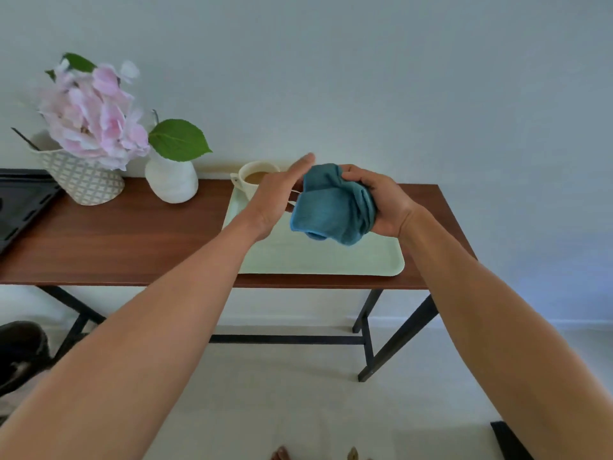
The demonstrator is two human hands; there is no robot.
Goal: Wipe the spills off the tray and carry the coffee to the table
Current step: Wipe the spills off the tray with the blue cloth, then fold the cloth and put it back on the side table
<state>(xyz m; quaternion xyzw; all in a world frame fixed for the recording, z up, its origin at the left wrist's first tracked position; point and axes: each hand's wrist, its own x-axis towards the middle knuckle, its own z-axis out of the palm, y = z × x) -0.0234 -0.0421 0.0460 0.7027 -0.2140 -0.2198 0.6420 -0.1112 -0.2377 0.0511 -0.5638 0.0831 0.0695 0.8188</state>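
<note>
one head-worn camera looks forward and down, close over a wooden side table point(132, 237).

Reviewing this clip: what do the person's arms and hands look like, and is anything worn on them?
Both forearms are bare as far as the frame shows: no sleeves in view. The left hand and right hand wear no gloves, and no rings, watch or wristband can be seen. No markings show.

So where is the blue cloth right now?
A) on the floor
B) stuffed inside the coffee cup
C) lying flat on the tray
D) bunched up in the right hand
D: the blue cloth is bunched up in the right hand, held above the tray, with the open left hand beside it.
</note>
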